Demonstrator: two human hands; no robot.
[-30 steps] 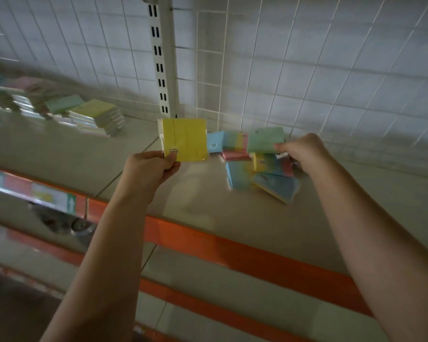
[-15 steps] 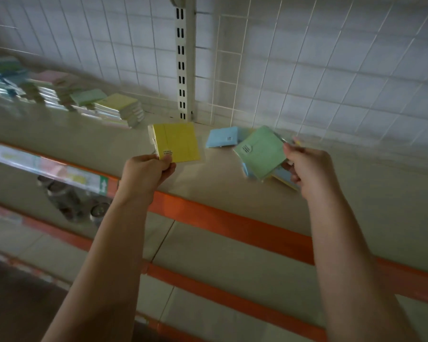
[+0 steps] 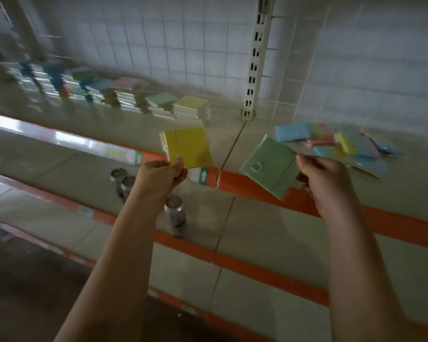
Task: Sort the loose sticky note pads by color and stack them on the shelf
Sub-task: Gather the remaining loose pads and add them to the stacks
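The left hand (image 3: 162,175) pinches a yellow pad (image 3: 187,147) by its bottom edge, thumb in front and fingers curled behind; the pad stands up above the hand, over the front of the shelf (image 3: 139,129). The right hand (image 3: 323,177) grips a green pad (image 3: 269,166) by its right side, thumb on top; the pad is tilted and sticks out to the left of the hand, in the air over the orange shelf edge (image 3: 252,186); the two pads are apart, with a gap between them.

Just past the right hand, on the shelf, lies a messy pile of loose pads (image 3: 344,146), blue, pink, yellow and green, lying over each other; the right hand hides the near corner of that pile. Far to the left of the left hand, along the back of the shelf, stands a row of stacked pads (image 3: 124,97); the nearest stack has a yellow top and the next a green one; the stacks farther left are blurry, so their colors are hard to tell.

A white slotted post (image 3: 253,70) rises between the two hands at the back, in front of a white wire grid (image 3: 158,45). Below the left hand, on a lower shelf, stand metal cans (image 3: 174,215); the left wrist covers part of two of them.
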